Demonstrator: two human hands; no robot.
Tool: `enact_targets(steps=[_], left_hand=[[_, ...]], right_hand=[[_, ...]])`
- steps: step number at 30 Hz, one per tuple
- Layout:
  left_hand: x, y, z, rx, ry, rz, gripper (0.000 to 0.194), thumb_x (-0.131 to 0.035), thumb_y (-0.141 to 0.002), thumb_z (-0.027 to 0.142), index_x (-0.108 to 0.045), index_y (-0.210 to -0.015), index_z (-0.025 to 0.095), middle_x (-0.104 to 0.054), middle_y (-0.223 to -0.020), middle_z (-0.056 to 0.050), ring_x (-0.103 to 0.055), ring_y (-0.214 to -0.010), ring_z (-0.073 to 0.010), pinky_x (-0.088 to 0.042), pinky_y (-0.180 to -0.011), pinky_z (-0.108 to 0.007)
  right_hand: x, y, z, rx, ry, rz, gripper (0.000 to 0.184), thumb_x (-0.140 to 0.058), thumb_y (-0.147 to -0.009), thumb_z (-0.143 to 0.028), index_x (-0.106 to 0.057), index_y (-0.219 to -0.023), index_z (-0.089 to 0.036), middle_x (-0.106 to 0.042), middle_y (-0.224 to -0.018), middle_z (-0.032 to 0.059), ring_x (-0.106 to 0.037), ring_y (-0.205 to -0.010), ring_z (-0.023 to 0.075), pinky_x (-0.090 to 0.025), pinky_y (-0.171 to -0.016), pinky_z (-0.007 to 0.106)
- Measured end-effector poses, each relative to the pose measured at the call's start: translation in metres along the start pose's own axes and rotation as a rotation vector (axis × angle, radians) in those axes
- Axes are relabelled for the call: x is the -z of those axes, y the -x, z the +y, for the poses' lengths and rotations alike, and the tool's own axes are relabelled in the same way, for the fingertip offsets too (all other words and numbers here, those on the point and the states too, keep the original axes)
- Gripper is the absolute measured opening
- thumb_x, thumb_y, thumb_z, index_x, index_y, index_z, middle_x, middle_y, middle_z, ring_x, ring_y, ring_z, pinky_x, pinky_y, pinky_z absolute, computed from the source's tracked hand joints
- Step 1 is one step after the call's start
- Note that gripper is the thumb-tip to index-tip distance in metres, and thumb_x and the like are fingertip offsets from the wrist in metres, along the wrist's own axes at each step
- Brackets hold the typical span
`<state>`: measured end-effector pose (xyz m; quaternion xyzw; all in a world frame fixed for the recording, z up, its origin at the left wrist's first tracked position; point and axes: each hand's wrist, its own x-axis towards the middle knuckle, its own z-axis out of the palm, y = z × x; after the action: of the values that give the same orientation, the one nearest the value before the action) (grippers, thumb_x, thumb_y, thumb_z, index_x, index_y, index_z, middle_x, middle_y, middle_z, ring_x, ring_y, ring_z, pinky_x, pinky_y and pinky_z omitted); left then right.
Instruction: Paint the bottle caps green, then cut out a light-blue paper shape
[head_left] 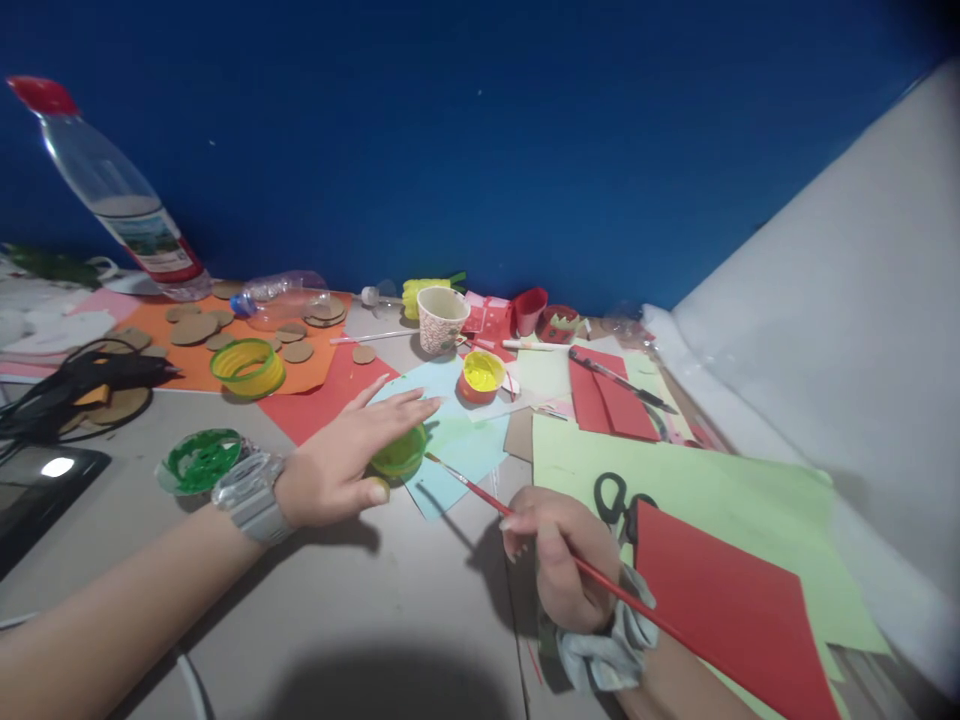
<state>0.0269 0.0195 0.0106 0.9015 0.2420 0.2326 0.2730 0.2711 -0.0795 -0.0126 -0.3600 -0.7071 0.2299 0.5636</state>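
Note:
A long red paintbrush (pixel 471 487) is gripped in my right hand (pixel 574 560), its tip pointing left toward a round yellow-green piece (pixel 401 452). My left hand (pixel 337 455) reaches over that piece with fingers stretched out and spread. I cannot tell whether the fingers touch it. The piece lies on light blue paper (pixel 457 445). Beyond the hands stands a small red-rimmed cup of yellow paint (pixel 480 375). A shallow bowl of green paint (pixel 201 462) sits left of my left wrist.
A tall bottle (pixel 142 235) stands at the back left by cardboard discs (pixel 193 328) and a green-yellow ring (pixel 247 368). A paper cup (pixel 441 320) is at the back. To the right lie scissors (pixel 622 500), red paper (pixel 720 590) and light green paper (pixel 757 490). A glue gun (pixel 105 372) lies left.

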Motion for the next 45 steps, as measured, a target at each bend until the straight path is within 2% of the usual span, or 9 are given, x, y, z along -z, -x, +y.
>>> enact_targets(steps=[13, 18, 22, 30, 33, 37, 40, 43, 45], left_hand=[[0.003, 0.004, -0.021, -0.036, 0.034, -0.042, 0.098, -0.021, -0.075, 0.086, -0.03, -0.148, 0.021, -0.035, -0.152, -0.015, -0.031, -0.139, -0.0395, 0.001, -0.115, -0.056], [0.002, 0.004, -0.025, -0.071, 0.054, -0.024, 0.093, -0.023, -0.078, 0.083, -0.03, -0.148, 0.022, -0.037, -0.151, -0.014, -0.032, -0.139, -0.039, -0.005, -0.115, -0.056], [0.003, 0.005, -0.025, -0.071, 0.064, -0.026, 0.093, -0.023, -0.077, 0.083, -0.029, -0.148, 0.024, -0.038, -0.151, -0.014, -0.032, -0.139, -0.0386, -0.003, -0.115, -0.057], [0.003, 0.004, -0.021, -0.04, 0.06, -0.018, 0.094, -0.022, -0.076, 0.084, -0.032, -0.147, 0.024, -0.041, -0.149, -0.013, -0.034, -0.138, -0.0375, 0.0, -0.116, -0.054], [0.002, 0.004, -0.02, -0.045, 0.059, -0.004, 0.092, -0.023, -0.077, 0.083, -0.031, -0.148, 0.025, -0.04, -0.15, -0.011, -0.033, -0.139, -0.0369, -0.002, -0.116, -0.054], [0.001, 0.004, -0.019, -0.073, 0.041, -0.009, 0.095, -0.028, -0.074, 0.086, -0.031, -0.147, 0.025, -0.042, -0.149, -0.012, -0.034, -0.138, -0.0371, -0.002, -0.116, -0.054], [0.001, 0.004, -0.017, -0.082, -0.034, -0.005, 0.101, -0.028, -0.07, 0.089, -0.035, -0.146, 0.023, -0.044, -0.147, -0.014, -0.036, -0.137, -0.0383, 0.004, -0.116, -0.055], [0.0, 0.005, -0.012, -0.045, -0.16, 0.046, 0.107, -0.024, -0.067, 0.091, -0.033, -0.147, 0.021, -0.044, -0.147, -0.015, -0.036, -0.136, -0.04, 0.014, -0.113, -0.055], [-0.002, 0.007, -0.008, -0.022, -0.238, 0.091, 0.112, -0.024, -0.064, 0.093, -0.03, -0.148, 0.019, -0.044, -0.147, -0.015, -0.036, -0.136, -0.0412, 0.016, -0.113, -0.056]], right_hand=[[-0.008, -0.017, -0.012, -0.034, 0.036, -0.2, 0.021, -0.047, -0.087, -0.008, -0.056, -0.095, -0.025, -0.07, -0.077, 0.0021, -0.069, -0.071, 0.0172, -0.056, -0.065, 0.029], [-0.005, -0.016, -0.01, -0.067, 0.017, -0.165, 0.02, -0.048, -0.086, -0.008, -0.057, -0.096, -0.023, -0.07, -0.079, 0.0024, -0.069, -0.076, 0.0168, -0.056, -0.067, 0.027], [-0.005, -0.015, -0.011, -0.13, -0.002, -0.212, 0.019, -0.047, -0.088, -0.009, -0.059, -0.093, -0.023, -0.071, -0.081, 0.0038, -0.069, -0.079, 0.0182, -0.056, -0.07, 0.029], [-0.005, -0.012, -0.007, -0.157, -0.042, -0.157, 0.017, -0.047, -0.091, -0.013, -0.058, -0.098, -0.024, -0.072, -0.083, 0.0038, -0.07, -0.08, 0.0194, -0.057, -0.073, 0.032], [-0.003, -0.011, -0.007, -0.203, -0.022, -0.089, 0.016, -0.046, -0.093, -0.015, -0.059, -0.097, -0.023, -0.07, -0.082, 0.0041, -0.07, -0.079, 0.019, -0.058, -0.072, 0.032], [0.002, -0.008, -0.011, -0.105, -0.127, -0.134, 0.021, -0.043, -0.094, -0.016, -0.059, -0.105, -0.025, -0.069, -0.08, 0.0045, -0.068, -0.072, 0.0195, -0.057, -0.064, 0.033], [0.003, -0.002, -0.014, -0.134, -0.205, 0.005, 0.025, -0.043, -0.095, -0.016, -0.058, -0.111, -0.029, -0.068, -0.08, 0.0035, -0.066, -0.067, 0.0185, -0.055, -0.061, 0.033], [0.0, 0.001, -0.015, -0.209, -0.265, 0.192, 0.023, -0.044, -0.095, -0.017, -0.062, -0.103, -0.028, -0.066, -0.077, 0.0037, -0.064, -0.064, 0.0182, -0.055, -0.056, 0.032], [-0.002, 0.001, -0.016, -0.226, -0.284, 0.248, 0.02, -0.046, -0.095, -0.019, -0.063, -0.102, -0.027, -0.065, -0.076, 0.0041, -0.064, -0.064, 0.0182, -0.055, -0.055, 0.031]])
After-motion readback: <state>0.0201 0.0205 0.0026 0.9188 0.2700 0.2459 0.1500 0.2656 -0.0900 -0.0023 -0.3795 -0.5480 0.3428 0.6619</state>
